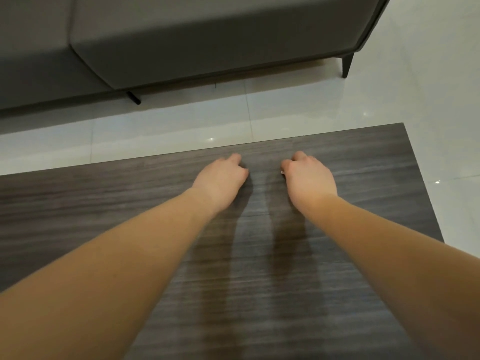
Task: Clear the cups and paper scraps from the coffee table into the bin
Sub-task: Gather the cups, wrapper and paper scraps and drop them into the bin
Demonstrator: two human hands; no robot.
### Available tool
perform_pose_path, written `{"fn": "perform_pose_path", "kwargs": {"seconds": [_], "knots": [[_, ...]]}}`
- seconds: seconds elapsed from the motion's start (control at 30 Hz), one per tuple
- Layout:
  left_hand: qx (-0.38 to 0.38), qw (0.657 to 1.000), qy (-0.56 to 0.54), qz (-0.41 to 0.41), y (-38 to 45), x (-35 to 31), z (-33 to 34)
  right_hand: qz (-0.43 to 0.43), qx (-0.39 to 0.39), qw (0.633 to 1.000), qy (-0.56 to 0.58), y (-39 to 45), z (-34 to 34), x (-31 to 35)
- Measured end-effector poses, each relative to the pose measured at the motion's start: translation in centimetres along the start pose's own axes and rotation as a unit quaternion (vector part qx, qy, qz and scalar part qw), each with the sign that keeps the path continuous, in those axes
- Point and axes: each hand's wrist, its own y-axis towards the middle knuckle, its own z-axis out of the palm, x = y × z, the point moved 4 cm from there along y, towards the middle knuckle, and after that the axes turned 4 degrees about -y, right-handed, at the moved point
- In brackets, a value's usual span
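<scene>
**Coffee table under two curled hands**

Coffee table [337,203] fills the lower part of the view: one flat rectangular slab of dark grey-brown wood-look veneer, its grain streaks running left to right. Its long axis seems to run the same way, left to right, though the left end is cut off by the frame; only the far right corner shows, square and sharp.

Two bare forearms reach forward over it. The left hand [220,178] and right hand [309,178] sit side by side near the far edge, a narrow gap of tabletop between them, knuckles up and fingers curled under toward the surface. Both are loosely closed; a tiny pale speck shows at the right hand's thumb side, too small to tell whether it is a scrap or a nail. Whether either hand holds anything cannot be told. Soft shadows of the arms fall on the wood between them.

Beyond the far edge lies a glossy pale tiled floor [168,131] with thin grout lines and small light glints. Past that stands one grey upholstered sofa [207,35], smooth-sided, with two dark tapered legs visible.
</scene>
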Motion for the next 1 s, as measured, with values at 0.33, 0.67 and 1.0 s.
{"fn": "perform_pose_path", "kwargs": {"seconds": [0.33,0.67,1.0], "knots": [[-0.053,0.999,0.015,0.003,-2.5,0.2,2.6,-0.039,0.025,0.999,0.008,-2.1,0.6,1.7],[-0.111,0.986,-0.117,-0.038,-9.8,4.1,4.4,-0.091,0.077,0.993,0.009,-5.1,0.3,8.0],[-0.119,0.973,-0.156,-0.119,-21.8,9.5,5.4,-0.164,0.096,0.982,0.004,-10.9,-2.7,18.2]]}}
